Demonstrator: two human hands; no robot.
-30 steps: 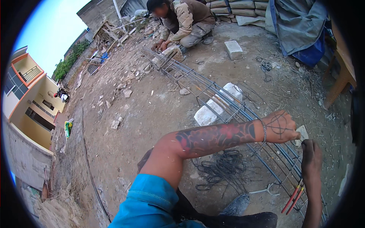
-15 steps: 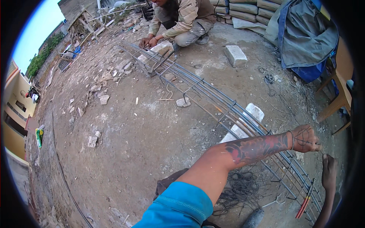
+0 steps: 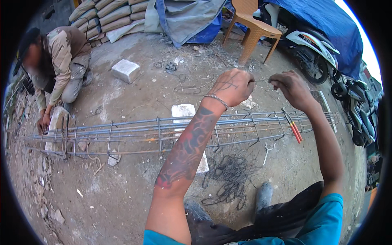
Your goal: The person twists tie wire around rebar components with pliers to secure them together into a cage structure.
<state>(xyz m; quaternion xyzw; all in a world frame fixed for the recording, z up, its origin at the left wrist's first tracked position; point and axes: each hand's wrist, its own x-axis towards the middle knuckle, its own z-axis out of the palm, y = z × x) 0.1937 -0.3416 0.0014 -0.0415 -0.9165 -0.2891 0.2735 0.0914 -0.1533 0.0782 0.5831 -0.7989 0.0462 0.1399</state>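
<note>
A thin piece of dark wire (image 3: 261, 80) stretches between my two raised hands. My left hand (image 3: 233, 86), at the end of a tattooed forearm with a chain bracelet, is closed on one end. My right hand (image 3: 292, 87) pinches the other end between thumb and fingers. Below and around them a long steel rebar cage (image 3: 160, 134) with square stirrups runs across the view, propped on pale blocks. Pincers with red handles (image 3: 296, 132) rest on its right part. A tangle of dark tie wire (image 3: 230, 173) lies on the ground by my feet.
A co-worker (image 3: 65, 61) crouches at the cage's left end, hands on it by a block (image 3: 57, 128). Another block (image 3: 125, 71) lies behind. A Y-shaped metal tool (image 3: 267, 153) is near the pincers. Further back are stacked sacks (image 3: 120, 16), a brown chair (image 3: 259, 30) and motorbikes (image 3: 312, 49).
The view has swung right, bringing the chair and motorbikes in. Both hands are now raised with a wire between them; before, they were close together at the right edge.
</note>
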